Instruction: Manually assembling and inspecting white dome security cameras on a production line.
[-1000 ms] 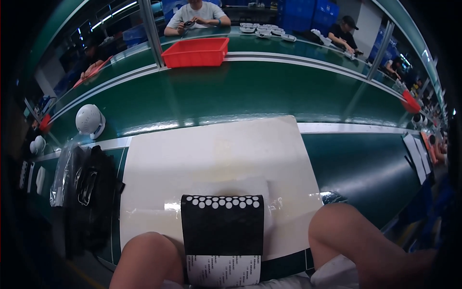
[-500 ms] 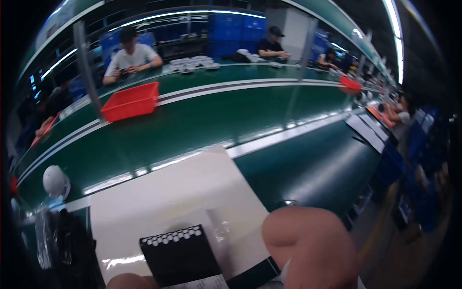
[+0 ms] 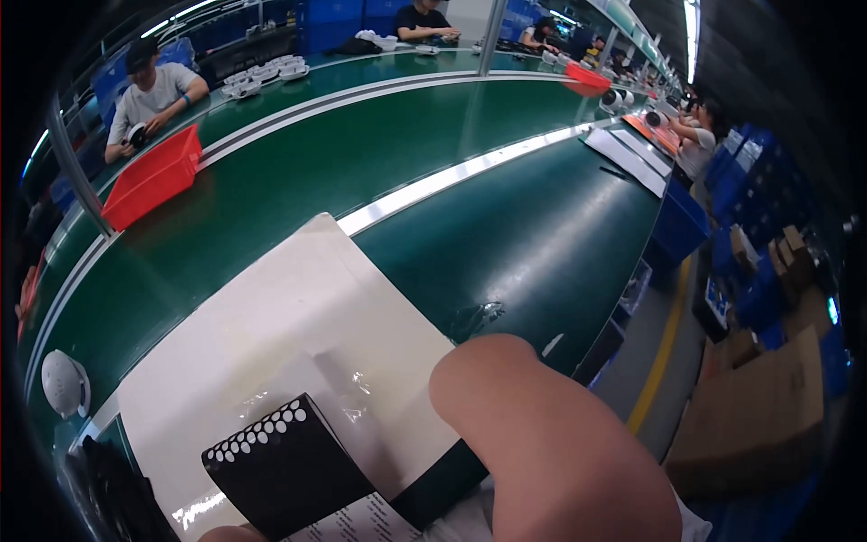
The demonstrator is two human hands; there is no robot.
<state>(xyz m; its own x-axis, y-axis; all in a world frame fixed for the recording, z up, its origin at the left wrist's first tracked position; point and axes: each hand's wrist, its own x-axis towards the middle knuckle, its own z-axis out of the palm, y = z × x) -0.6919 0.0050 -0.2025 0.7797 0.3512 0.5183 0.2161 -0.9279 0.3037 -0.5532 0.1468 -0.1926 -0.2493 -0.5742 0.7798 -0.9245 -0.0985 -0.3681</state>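
Observation:
At the lower edge a sliver of my left hand [image 3: 233,534] shows beside a black sheet-like piece [image 3: 280,474] with rows of white round dots along its far edge. Whether the hand grips it cannot be seen, since the fingers are cut off. A white printed strip [image 3: 361,521] lies against the black piece's near end. My bare right arm [image 3: 551,425] rises from the lower edge and bends over the right side of a cream board [image 3: 298,298]; its fingers are hidden. Crumpled clear plastic [image 3: 348,393] rests on the board beyond the black piece.
A white dome-shaped part [image 3: 65,384] stands at the left, near black plastic-wrapped items [image 3: 104,488]. A red bin [image 3: 155,181] sits across the green bench [image 3: 506,244]; a person [image 3: 153,99] works behind it. Papers [image 3: 628,158] lie far right, and a cardboard box [image 3: 750,415] stands by the aisle.
The view has swung right and down, so the bench and bin appear farther left and higher. My right arm shows more of its length. The black piece appears tilted more.

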